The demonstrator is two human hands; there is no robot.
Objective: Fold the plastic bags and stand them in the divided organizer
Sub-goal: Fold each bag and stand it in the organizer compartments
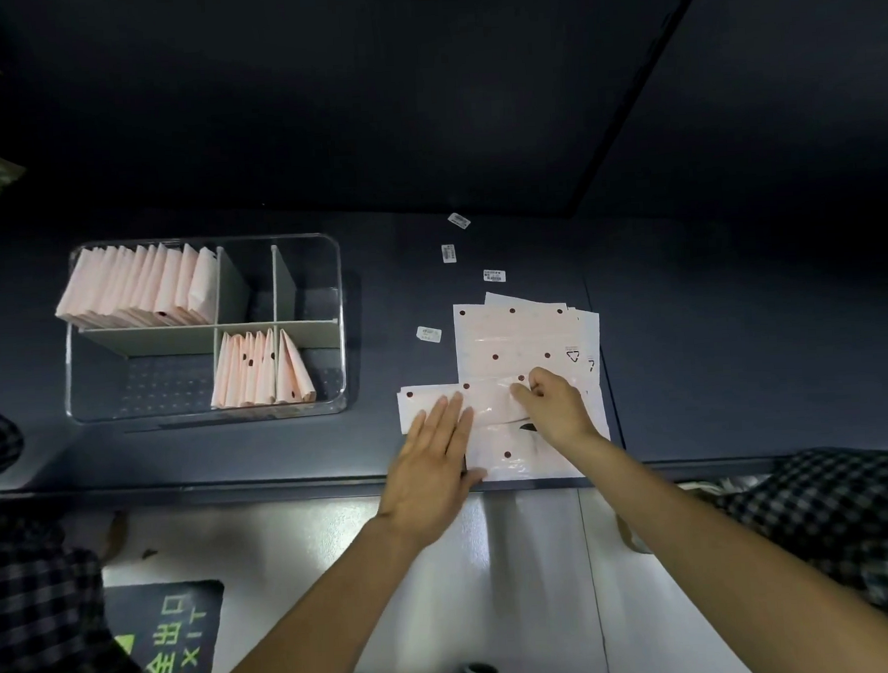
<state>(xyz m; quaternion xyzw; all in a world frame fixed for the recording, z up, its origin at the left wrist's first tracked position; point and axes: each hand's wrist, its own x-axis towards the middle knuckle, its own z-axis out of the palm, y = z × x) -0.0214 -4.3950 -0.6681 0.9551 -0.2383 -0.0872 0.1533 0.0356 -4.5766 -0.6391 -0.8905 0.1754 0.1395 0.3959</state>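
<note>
At a dark table [478, 242], a person folds a plastic bag [492, 411] lying across a flat stack of unfolded bags [524, 332] at the near edge. The left hand [433, 455] lies flat, fingers straight, pressing the bag's left part down; the right hand [553, 402] pinches its upper edge between curled fingers. The fold would likely come out cleanest if the flat hand pins the film while the other draws the edge over squarely, then smooths out air. To the left, well apart, stands the clear divided organizer [207, 415]: folded pink bags fill its far-left compartment [136, 285] and stand in two near-right ones [261, 369]; the rest show nothing. Small labels [494, 276] lie scattered between.
</note>
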